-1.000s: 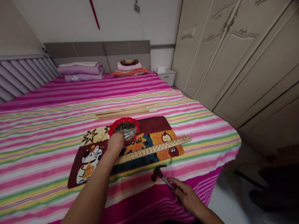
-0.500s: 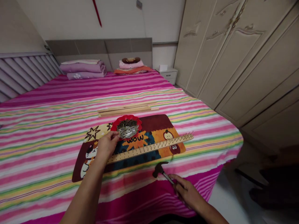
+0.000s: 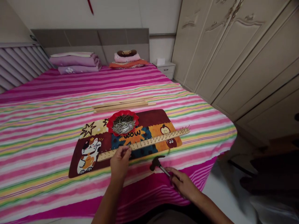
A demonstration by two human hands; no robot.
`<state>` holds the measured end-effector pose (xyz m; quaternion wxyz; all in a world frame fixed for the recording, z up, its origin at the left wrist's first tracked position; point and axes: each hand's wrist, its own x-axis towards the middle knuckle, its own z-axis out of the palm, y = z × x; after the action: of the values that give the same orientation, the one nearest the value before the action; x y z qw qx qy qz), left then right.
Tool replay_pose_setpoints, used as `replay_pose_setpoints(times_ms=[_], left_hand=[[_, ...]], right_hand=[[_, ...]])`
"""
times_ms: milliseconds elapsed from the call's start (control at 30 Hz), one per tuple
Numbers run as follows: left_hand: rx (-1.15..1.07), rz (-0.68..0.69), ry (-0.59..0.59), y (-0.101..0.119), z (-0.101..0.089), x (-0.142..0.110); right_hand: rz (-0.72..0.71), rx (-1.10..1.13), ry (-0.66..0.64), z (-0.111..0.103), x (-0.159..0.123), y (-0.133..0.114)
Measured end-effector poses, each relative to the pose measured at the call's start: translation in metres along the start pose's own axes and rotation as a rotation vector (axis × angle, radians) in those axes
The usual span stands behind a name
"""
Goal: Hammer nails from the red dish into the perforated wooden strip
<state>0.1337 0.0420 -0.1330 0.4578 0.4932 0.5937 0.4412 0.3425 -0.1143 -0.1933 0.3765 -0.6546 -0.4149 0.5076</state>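
My left hand (image 3: 121,157) is closed in a pinch at the near edge of a long wooden strip (image 3: 137,145). What the fingertips hold looks like a nail, mostly hidden by them. Thin nails stand up along the strip, densest and leaning at its right end. A red scalloped bowl (image 3: 109,126) full of loose nails (image 3: 123,124) sits just behind the strip. My right hand (image 3: 182,183) grips the handle of a claw hammer (image 3: 157,162), its dark head low over the bedspread in front of the strip.
Under the bowl and strip lies a cartoon-printed mat (image 3: 151,116) on a striped bedspread (image 3: 58,124). More wooden strips (image 3: 121,105) lie behind it. Folded bedding (image 3: 77,63) is by the headboard. A wardrobe (image 3: 224,56) stands right of the bed.
My left hand has moved from the bowl's edge toward me and right, to the wooden strip. My right hand still holds the hammer in much the same place. The view has shifted slightly.
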Motion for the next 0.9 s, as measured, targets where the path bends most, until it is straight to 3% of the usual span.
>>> replay_pose_setpoints(times_ms=[133, 233, 333, 733, 900], left_hand=[[0.029, -0.043, 0.049, -0.011, 0.009, 0.001], [0.078, 0.016, 0.082, -0.015, 0.013, 0.0], [0.138, 0.082, 0.109, -0.015, 0.015, -0.001], [0.242, 0.123, 0.108, -0.012, 0.02, -0.003], [0.303, 0.192, 0.11, -0.017, 0.02, -0.003]], right_hand=[[-0.011, -0.009, 0.009, 0.0, -0.001, -0.001], [0.007, -0.017, 0.016, 0.0, -0.002, -0.003], [0.007, -0.026, 0.01, 0.0, -0.002, -0.004], [-0.054, -0.081, 0.028, -0.002, -0.003, -0.002], [-0.18, -0.144, 0.029, -0.002, -0.013, -0.028]])
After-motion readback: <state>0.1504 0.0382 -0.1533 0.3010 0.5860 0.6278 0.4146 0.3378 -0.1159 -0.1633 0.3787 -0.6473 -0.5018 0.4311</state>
